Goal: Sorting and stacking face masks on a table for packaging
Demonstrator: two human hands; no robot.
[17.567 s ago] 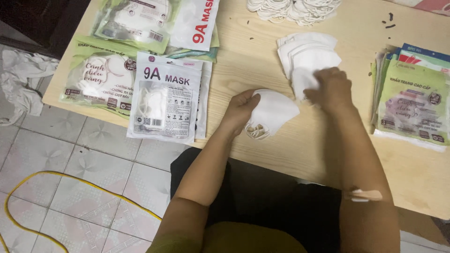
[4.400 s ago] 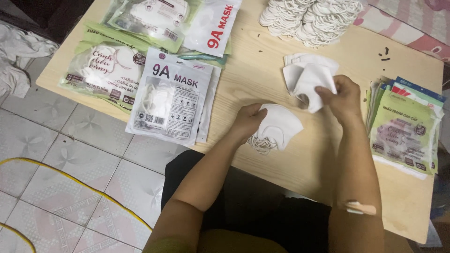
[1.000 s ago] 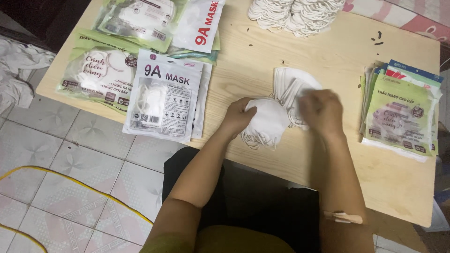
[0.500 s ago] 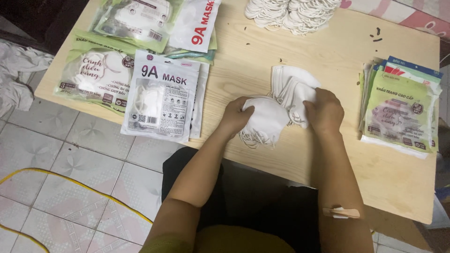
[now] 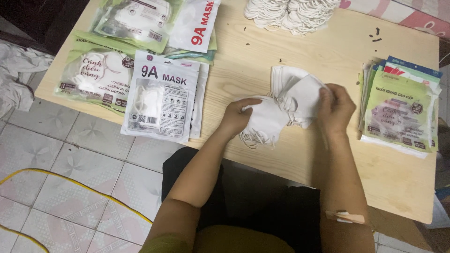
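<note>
Near the frame's centre, on the wooden table (image 5: pixel 328 154), a folded white mask (image 5: pixel 265 122) sits under the left hand (image 5: pixel 236 117), whose fingers pinch its upper edge. Just right, the right hand (image 5: pixel 335 110) clasps the edge of a stack of white masks (image 5: pixel 293 91) touching it. Sealed mask packets (image 5: pixel 161 100) lie at left, green packets (image 5: pixel 401 110) at right.

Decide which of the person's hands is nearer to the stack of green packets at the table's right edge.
The right hand. It grips white masks just left of the green packets, not touching them. The left hand holds a white mask farther left.
</note>
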